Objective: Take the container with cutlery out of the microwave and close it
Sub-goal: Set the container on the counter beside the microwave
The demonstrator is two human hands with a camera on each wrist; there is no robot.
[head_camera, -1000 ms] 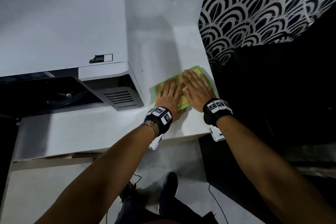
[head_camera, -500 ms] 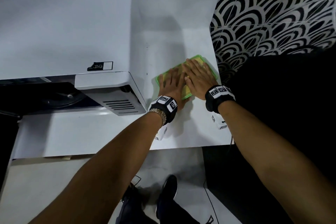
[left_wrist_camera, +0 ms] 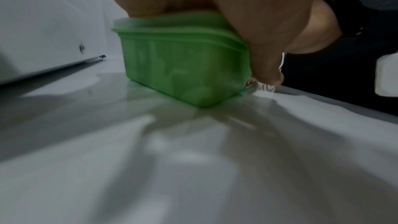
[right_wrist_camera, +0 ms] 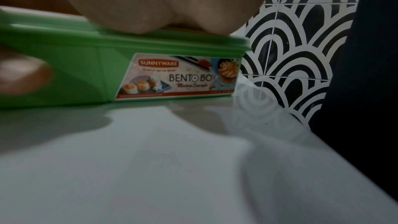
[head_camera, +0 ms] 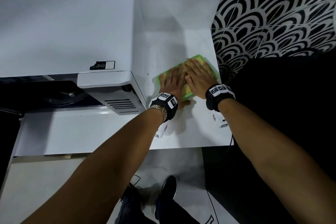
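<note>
A green bento box (head_camera: 187,91) with a yellowish lid stands on the white counter (head_camera: 181,42), right of the microwave (head_camera: 63,32). Both hands lie flat on its lid, side by side. My left hand (head_camera: 172,82) covers the near left part, its thumb hanging down the box's side (left_wrist_camera: 264,67). My right hand (head_camera: 198,76) presses the right part, palm on the lid rim (right_wrist_camera: 172,28). The box's green wall (left_wrist_camera: 183,71) and its "Bento Box" label (right_wrist_camera: 178,76) show in the wrist views. The cutlery inside is hidden. The microwave's cavity (head_camera: 54,94) stands open and dark.
The counter's right edge (head_camera: 218,71) runs just beside the box, with a black-and-white patterned tiled wall (head_camera: 272,14) and a dark area beyond. The microwave's vented corner (head_camera: 123,105) sits close to my left wrist. Floor and my shoes (head_camera: 167,192) lie below.
Both hands stay flat on the lid in the same spot. Only the head camera has shifted, so the scene sits slightly higher and further right in view.
</note>
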